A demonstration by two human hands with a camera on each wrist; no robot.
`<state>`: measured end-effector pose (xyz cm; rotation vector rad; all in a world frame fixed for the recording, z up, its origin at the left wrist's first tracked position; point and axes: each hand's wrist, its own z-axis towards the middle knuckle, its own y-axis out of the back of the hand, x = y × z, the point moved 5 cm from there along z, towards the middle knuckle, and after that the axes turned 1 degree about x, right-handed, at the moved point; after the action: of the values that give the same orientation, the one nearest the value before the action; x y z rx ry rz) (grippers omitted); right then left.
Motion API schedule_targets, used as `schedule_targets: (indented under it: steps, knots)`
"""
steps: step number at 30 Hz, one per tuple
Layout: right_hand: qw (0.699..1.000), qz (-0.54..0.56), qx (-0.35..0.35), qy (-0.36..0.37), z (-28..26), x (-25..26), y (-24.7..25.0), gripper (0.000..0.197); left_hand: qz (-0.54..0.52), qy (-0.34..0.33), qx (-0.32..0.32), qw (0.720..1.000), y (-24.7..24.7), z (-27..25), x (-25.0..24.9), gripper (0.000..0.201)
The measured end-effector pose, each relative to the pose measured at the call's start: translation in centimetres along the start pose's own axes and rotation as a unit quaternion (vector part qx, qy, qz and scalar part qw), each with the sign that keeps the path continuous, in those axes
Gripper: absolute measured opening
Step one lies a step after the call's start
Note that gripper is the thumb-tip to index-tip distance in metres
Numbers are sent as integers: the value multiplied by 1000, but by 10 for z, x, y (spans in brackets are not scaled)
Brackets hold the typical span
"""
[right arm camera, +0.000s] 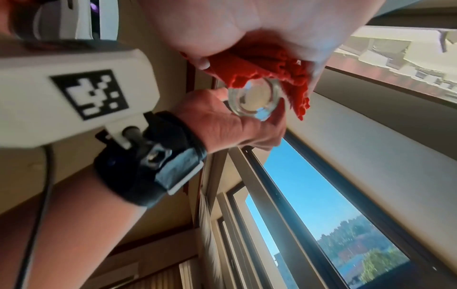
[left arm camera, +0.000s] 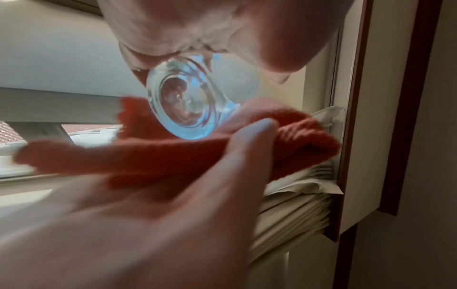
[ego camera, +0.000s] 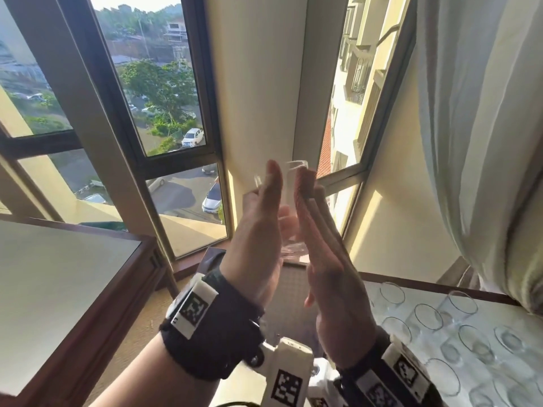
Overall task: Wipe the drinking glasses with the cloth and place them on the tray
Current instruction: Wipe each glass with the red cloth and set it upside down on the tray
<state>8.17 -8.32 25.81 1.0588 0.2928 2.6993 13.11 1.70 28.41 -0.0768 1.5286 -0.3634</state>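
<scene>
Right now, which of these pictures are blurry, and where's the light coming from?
Head view: daylight through the windows, sun patches on the wall, mostly sharp. Left wrist view: right hand and red cloth smeared, glass sharper. Right wrist view: marker block and left hand softly blurred, bright sky beyond.

Your head camera looks down past the glass (ego camera: 289, 207) toward the window (ego camera: 164, 92); both wrist cameras look up at its base, close.
</scene>
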Motion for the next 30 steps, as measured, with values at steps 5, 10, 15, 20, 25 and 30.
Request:
schedule_targets:
  steps: [5, 10, 15, 20, 25, 30]
  knots:
    - [991, 68, -79, -87, -5, -17, 8, 44, 92, 11, 4, 996, -3, 4, 0, 114]
    - [973, 130, -88, -167, 19, -14, 30, 57, 96, -26, 45, 994, -20, -7, 15, 50]
    - [994, 71, -52, -69, 8, -9, 12, 45, 50, -2, 17, 999, -9, 1, 7, 71]
    - [988, 100, -89, -75, 15, -10, 17, 51, 67, -42, 26, 996, -12, -1, -2, 65]
    - [995, -6, -99, -21, 37, 9, 30, 56, 106, -39, 34, 993, -22, -7, 7, 68]
    - [998, -19, -41, 34, 9, 5, 11, 49, 43, -21, -6, 999, -9, 9, -6, 74]
